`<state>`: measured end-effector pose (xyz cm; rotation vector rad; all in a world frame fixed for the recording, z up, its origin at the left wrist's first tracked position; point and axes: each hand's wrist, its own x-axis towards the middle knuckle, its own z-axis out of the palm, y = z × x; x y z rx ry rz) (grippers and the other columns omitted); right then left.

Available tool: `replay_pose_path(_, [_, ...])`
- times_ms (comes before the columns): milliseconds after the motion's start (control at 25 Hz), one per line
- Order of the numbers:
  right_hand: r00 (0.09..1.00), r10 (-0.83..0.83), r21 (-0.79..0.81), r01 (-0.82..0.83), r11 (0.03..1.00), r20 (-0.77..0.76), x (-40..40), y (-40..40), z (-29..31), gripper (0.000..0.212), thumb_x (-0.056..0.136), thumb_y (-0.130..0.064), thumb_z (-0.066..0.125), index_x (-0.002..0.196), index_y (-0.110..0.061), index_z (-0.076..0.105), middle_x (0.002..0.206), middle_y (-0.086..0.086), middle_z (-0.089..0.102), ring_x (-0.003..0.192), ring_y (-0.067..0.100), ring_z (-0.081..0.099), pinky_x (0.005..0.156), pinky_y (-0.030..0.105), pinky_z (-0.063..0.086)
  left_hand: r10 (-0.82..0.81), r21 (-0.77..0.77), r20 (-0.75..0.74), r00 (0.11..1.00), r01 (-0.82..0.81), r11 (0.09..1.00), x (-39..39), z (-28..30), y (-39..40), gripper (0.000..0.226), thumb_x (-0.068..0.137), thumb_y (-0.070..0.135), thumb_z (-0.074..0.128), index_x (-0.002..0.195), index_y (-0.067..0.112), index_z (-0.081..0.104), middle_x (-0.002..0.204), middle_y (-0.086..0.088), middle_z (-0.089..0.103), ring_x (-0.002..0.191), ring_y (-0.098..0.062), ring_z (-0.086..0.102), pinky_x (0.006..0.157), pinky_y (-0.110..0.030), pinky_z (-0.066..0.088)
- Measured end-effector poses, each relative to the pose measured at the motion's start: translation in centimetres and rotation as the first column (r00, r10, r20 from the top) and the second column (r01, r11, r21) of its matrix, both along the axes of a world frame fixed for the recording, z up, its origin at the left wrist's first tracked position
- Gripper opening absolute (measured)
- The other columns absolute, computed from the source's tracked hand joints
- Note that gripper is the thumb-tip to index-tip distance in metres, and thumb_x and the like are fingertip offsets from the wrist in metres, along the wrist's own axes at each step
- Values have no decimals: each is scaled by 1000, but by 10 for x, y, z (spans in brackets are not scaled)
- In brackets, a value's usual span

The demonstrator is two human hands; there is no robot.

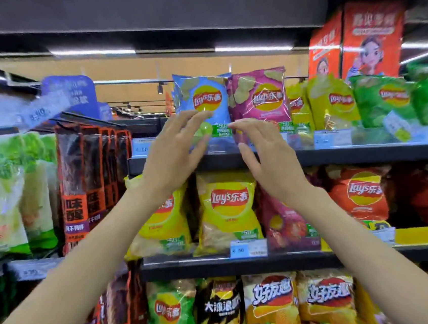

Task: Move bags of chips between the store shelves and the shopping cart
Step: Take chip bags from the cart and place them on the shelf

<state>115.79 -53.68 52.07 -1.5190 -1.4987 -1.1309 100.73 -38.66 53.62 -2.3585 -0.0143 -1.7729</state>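
Your left hand [173, 153] and right hand [264, 151] hovered with fingers spread apart, holding nothing, just before the blue chip bag [202, 102] upright on the top shelf [365, 152]. It looked light, puffy, slippery and crushable; gripping both side edges gently seemed best.
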Motion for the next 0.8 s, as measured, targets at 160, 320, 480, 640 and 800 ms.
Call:
replay_pose_path(160, [955, -296, 34, 295, 955, 28, 35, 11, 29, 50, 101, -20, 43, 150, -17, 34, 155, 8, 35, 144, 29, 31, 113, 47, 34, 42, -181, -3, 999, -42, 983, 15, 45, 20, 56, 97, 36, 60, 147, 22, 40, 143, -3, 47, 125, -25, 51, 97, -43, 47])
replay_pose_path(320, [918, -391, -178, 375, 910, -64, 56, 15, 48, 58, 105, -45, 26, 158, -30, 7, 166, 1, 7, 153, 25, 3, 122, 47, 18, 107, -297, -260, 960, -185, 937, 38, 62, 31, 75, 95, 45, 58, 156, 28, 18, 164, -3, 16, 142, -30, 35, 107, -48, 37])
replay_pose_path(480, [919, -393, -222, 379, 898, -20, 61, 24, 45, 60, 104, -50, 17, 157, -33, -6, 165, -3, -9, 152, 21, -10, 124, 46, 4, 6, -337, -419, 908, -161, 928, 45, 71, 40, 86, 92, 43, 62, 158, 29, 9, 165, -2, -8, 152, -25, 10, 118, -43, 21])
replay_pose_path(640, [920, -392, -243, 378, 894, -14, 55, 35, 46, 62, 102, -54, 14, 156, -33, -10, 164, -2, -14, 151, 21, -14, 123, 46, -2, -37, -360, -494, 869, -166, 918, 47, 76, 53, 92, 90, 45, 63, 158, 31, 2, 163, 5, -18, 152, -18, -3, 121, -40, 12])
replay_pose_path(800, [917, -398, -264, 382, 886, -10, 59, 31, 46, 65, 100, -60, 10, 154, -35, -15, 163, -3, -20, 150, 21, -18, 123, 46, -4, -37, -365, -496, 868, -169, 916, 48, 72, 55, 96, 83, 57, 58, 157, 36, 0, 163, 9, -21, 151, -16, -7, 121, -41, 8])
